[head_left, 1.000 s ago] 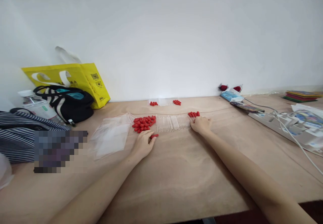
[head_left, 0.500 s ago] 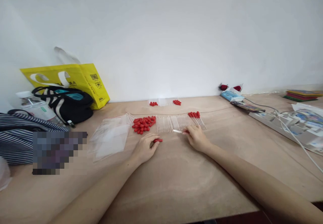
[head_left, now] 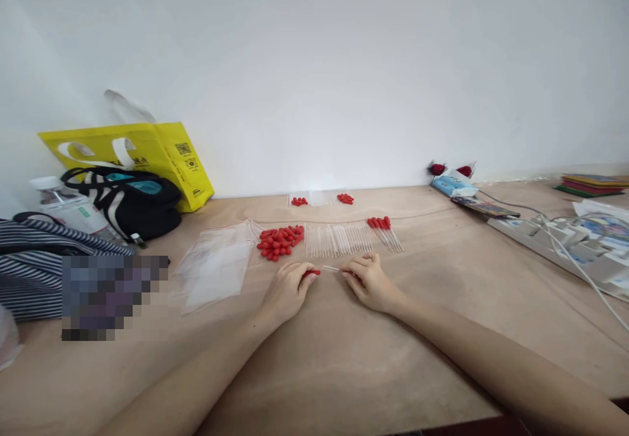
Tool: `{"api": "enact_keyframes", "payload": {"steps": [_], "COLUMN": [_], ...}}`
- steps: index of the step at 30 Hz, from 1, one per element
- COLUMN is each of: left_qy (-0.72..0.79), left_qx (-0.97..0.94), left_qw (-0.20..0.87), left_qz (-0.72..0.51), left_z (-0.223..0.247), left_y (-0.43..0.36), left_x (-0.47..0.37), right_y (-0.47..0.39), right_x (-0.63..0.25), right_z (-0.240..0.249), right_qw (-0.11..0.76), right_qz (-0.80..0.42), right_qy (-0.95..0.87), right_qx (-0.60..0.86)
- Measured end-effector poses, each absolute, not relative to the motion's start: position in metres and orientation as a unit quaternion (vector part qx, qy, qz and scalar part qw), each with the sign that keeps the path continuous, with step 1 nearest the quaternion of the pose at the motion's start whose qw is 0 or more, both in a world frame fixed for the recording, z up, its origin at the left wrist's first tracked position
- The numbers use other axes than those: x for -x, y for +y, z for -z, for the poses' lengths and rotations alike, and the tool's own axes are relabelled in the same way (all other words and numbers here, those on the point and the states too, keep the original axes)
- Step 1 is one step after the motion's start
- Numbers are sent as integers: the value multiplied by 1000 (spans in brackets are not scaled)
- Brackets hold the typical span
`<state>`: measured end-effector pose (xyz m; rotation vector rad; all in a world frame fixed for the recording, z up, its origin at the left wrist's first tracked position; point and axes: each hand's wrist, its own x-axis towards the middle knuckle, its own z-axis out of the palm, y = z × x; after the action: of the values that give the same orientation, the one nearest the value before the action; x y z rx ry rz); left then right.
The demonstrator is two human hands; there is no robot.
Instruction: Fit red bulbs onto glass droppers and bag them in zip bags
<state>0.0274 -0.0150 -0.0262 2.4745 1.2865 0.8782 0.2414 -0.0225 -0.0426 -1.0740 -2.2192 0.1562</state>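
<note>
My left hand [head_left: 287, 290] pinches a red rubber bulb [head_left: 312, 272], its end pointing right. Facing it, my right hand [head_left: 369, 281] holds a thin glass dropper tube [head_left: 331, 267] between thumb and fingers. A small gap separates the tube's left end from the bulb. Beyond my left hand lies a pile of red rubber bulbs [head_left: 278, 242]. To its right, a row of glass tubes [head_left: 339, 240] lies side by side. At the row's right end are several droppers [head_left: 386, 233] with red bulbs on their tubes.
Clear plastic bags [head_left: 216, 269] lie left of the pile. Bagged red-bulb droppers [head_left: 299, 201] rest by the wall. A yellow bag [head_left: 184, 160], black bag [head_left: 162, 193] and striped cloth [head_left: 34, 272] stand left. Right are a tissue pack [head_left: 455, 185] and a power strip [head_left: 550, 249] with cables.
My right hand has moved toward me and slightly left, bringing the glass tube away from the row and close to the bulb. My left hand still holds the bulb, shifted slightly right.
</note>
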Motion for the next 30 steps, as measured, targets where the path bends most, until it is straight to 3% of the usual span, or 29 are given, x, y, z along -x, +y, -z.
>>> {"api": "enact_keyframes", "payload": {"steps": [15,30], "left_qy": [459,354], "left_qx": [-796,-890], "left_qw": [206,64], "left_qz": [-336,-280], "left_z": [27,27], "left_y": [-20,-32], "left_x": [-30,-31], "right_y": [-31,-35], "right_x": [-230,-238], "right_z": [42,37], "right_qw": [350,289], "right_qz": [-55,-2], "right_qy": [-863,-891], "right_qx": [359,351]}}
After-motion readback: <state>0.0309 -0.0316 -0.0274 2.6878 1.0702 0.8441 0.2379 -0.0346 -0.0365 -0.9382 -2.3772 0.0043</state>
